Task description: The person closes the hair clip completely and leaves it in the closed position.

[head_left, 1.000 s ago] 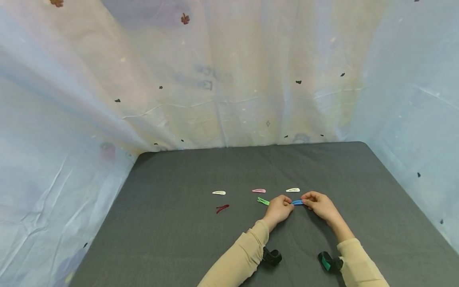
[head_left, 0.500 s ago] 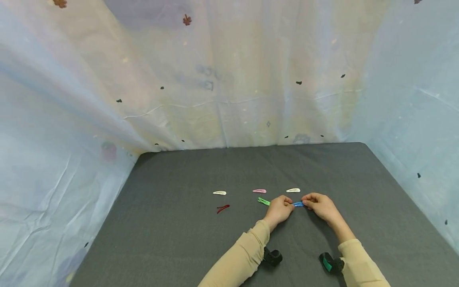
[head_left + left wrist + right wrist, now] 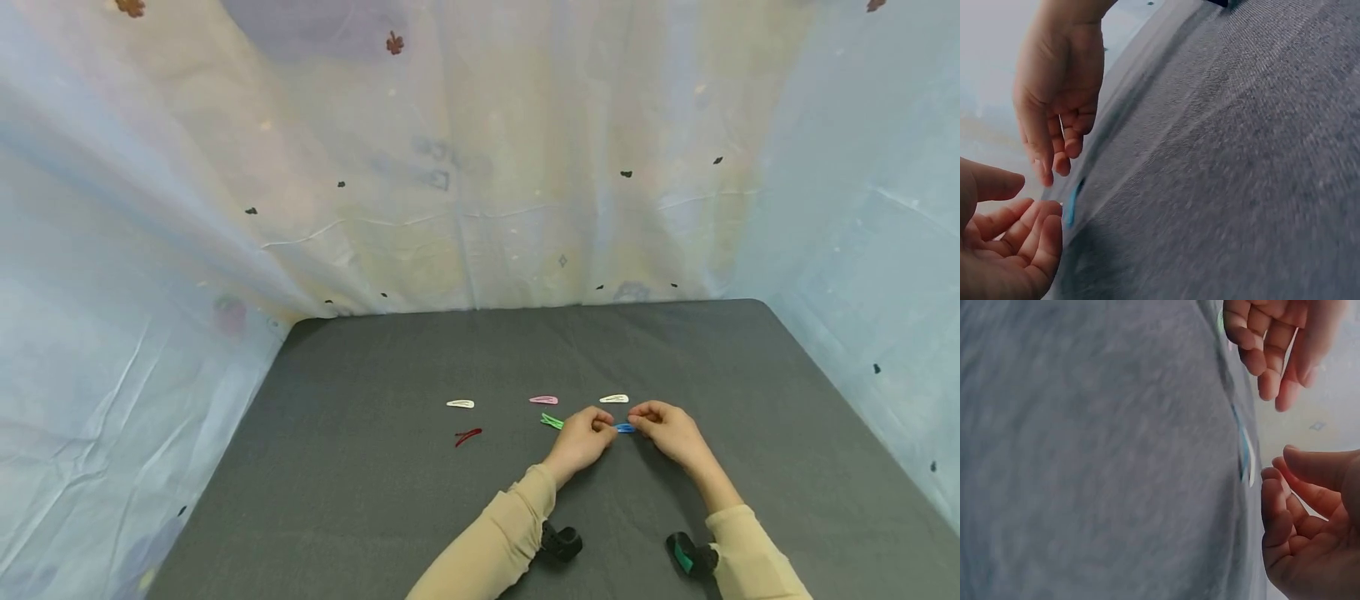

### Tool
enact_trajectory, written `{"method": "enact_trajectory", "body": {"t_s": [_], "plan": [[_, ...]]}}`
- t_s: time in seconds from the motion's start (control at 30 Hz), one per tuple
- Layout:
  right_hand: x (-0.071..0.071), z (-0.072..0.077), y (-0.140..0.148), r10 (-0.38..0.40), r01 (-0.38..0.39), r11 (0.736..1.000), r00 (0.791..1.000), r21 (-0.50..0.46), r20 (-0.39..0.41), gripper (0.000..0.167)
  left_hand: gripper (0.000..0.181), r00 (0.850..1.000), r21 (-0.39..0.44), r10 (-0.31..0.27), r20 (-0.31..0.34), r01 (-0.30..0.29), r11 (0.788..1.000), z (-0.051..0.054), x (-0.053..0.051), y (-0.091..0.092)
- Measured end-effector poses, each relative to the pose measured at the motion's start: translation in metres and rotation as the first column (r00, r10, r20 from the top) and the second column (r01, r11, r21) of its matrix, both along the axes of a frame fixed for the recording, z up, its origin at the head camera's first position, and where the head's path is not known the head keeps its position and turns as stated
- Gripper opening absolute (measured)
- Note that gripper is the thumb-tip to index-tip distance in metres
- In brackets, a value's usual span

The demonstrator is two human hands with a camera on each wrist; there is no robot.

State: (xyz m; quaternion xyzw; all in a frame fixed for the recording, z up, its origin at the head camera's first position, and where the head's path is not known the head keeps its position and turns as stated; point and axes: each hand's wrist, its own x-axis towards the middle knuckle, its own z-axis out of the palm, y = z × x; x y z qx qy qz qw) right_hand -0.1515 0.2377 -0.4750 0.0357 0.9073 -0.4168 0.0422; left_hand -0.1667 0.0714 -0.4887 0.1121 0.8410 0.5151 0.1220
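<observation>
A blue hair clip [image 3: 625, 428] lies on the dark grey cloth between the two hands; the left wrist view shows the clip [image 3: 1072, 205] beside the fingertips. My left hand [image 3: 583, 438] is at its left end, thumb apart from the relaxed fingers, holding nothing. Over the clip's right end hovers my right hand [image 3: 673, 431], its thumb and fingers slightly parted around empty air in the right wrist view [image 3: 1313, 519]. Just left of my left hand is a green clip [image 3: 551, 422], its arms spread.
Behind the hands lie a cream clip [image 3: 614, 398], a pink clip [image 3: 543, 400] and, farther left, another cream clip [image 3: 461, 403]. A dark red clip [image 3: 468, 437] rests in front of that one. Patterned curtains [image 3: 510, 167] surround the table's back and sides.
The blue clip has come down slightly onto the cloth, and the fingers have eased off it. Both hands stay close to it; the other clips keep their places.
</observation>
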Motion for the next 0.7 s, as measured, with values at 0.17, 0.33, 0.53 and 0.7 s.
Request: {"method": "enact_trajectory", "body": {"t_s": [0.17,0.33,0.53,0.7], "plan": [[0.000,0.007,-0.009,0.001,-0.001,1.000,1.000,0.002,-0.024,0.028,0.014,0.996,-0.017,-0.037,-0.087,0.036,0.999,0.007,-0.003,-0.018],[0.001,0.012,-0.023,0.010,-0.011,1.000,0.999,-0.015,-0.046,0.026,0.014,0.981,-0.047,-0.028,-0.191,0.019,0.999,0.015,-0.004,-0.044],[0.001,0.010,-0.046,0.047,-0.050,0.998,0.996,-0.039,-0.075,0.023,0.013,0.966,-0.017,0.068,-0.251,-0.074,0.997,0.015,-0.008,-0.071],[-0.002,0.002,-0.067,0.091,-0.096,0.994,0.992,-0.051,-0.085,0.018,0.011,0.960,0.023,0.151,-0.235,-0.150,0.988,0.005,-0.013,-0.080]]}}
